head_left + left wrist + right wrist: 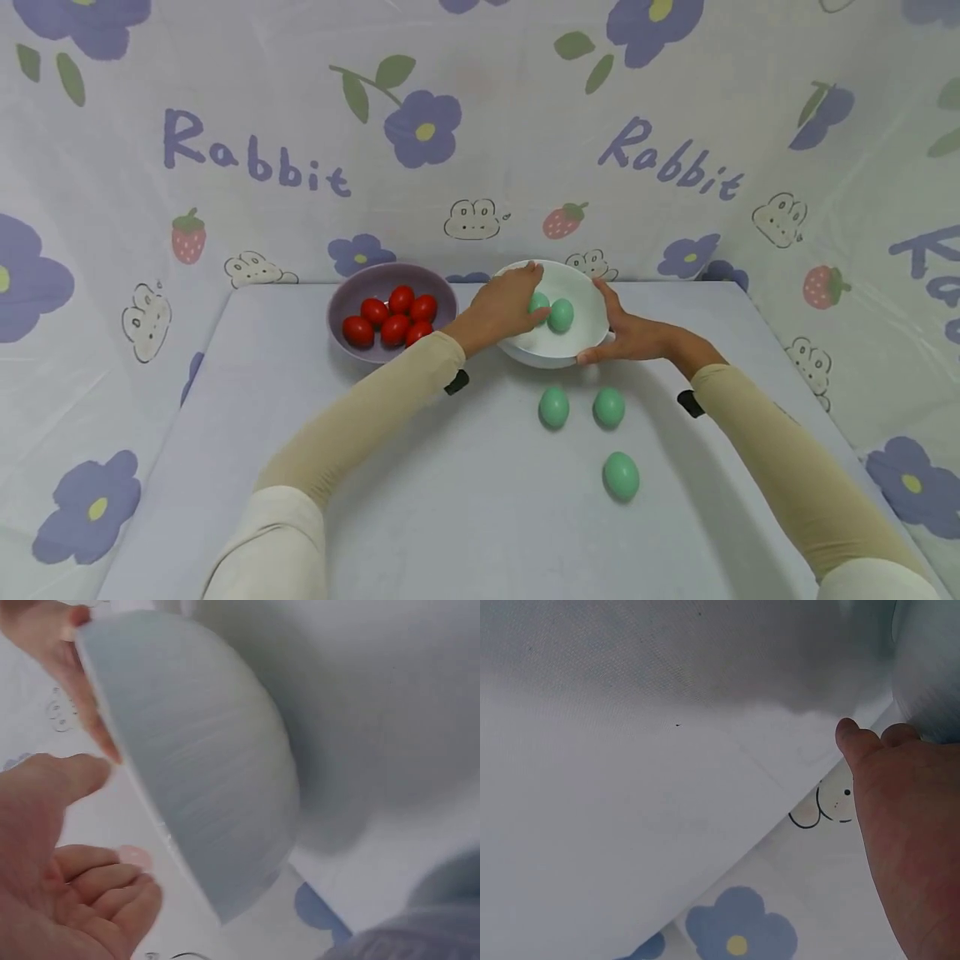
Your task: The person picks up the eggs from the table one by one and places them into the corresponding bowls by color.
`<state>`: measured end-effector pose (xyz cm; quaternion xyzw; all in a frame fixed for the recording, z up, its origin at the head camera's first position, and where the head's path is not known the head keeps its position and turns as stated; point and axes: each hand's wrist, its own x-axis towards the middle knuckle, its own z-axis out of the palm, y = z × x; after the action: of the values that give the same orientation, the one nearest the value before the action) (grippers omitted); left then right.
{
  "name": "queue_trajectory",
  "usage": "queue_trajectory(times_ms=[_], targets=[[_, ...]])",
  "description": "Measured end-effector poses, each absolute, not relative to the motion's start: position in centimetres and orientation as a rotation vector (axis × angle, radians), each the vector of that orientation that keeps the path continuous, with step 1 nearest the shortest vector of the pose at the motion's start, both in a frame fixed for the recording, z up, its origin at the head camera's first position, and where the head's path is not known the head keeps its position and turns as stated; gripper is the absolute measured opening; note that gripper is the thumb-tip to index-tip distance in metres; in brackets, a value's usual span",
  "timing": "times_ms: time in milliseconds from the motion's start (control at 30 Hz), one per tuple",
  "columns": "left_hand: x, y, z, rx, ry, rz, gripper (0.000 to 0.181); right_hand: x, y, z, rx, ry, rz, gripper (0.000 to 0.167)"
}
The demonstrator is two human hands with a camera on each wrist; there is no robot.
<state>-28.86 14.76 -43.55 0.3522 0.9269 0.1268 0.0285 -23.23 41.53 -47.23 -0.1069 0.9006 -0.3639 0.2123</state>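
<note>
A white bowl (pixel 551 362) at the back right of the table holds two green eggs (pixel 561 316). My left hand (pixel 506 304) is over the bowl's left side, its thumb beside one of those eggs. In the left wrist view, the left hand's (pixel 75 877) thumb and loosely bent fingers have nothing between them. On the right, my right hand (pixel 637 335) grips the bowl's side, thumb toward the front and fingers toward the back. The right wrist view shows this hand (pixel 911 817) against the bowl's outer wall (pixel 934 671).
Three more green eggs lie on the table in front of the bowl: one at left (pixel 554 407), one at right (pixel 609 407) and one nearer (pixel 621 476). Left of it stands a purple bowl (pixel 341 287) with several red eggs (pixel 395 329). A patterned cloth (pixel 480 167) hangs behind.
</note>
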Motion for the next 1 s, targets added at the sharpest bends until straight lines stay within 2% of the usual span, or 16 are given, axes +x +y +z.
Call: queue_trajectory(times_ms=[300,500,833,1000], targets=[[-25.6,11.5,-40.5,1.259,2.738,0.806,0.09,-23.6,41.5,-47.5,-0.316,2.516,-0.991,0.139],[-22.4,9.8,-40.3,1.378,2.567,1.044,0.093,-23.6,41.5,-47.7,-0.32,2.528,-0.961,0.139],[-18.5,9.1,-44.7,1.605,2.217,1.506,0.084,-23.4,41.5,-48.1,-0.372,2.535,-1.0,0.139],[-17.9,9.1,-47.8,1.591,2.135,1.552,0.078,-23.4,41.6,-48.1,-0.374,2.529,-1.026,0.138]])
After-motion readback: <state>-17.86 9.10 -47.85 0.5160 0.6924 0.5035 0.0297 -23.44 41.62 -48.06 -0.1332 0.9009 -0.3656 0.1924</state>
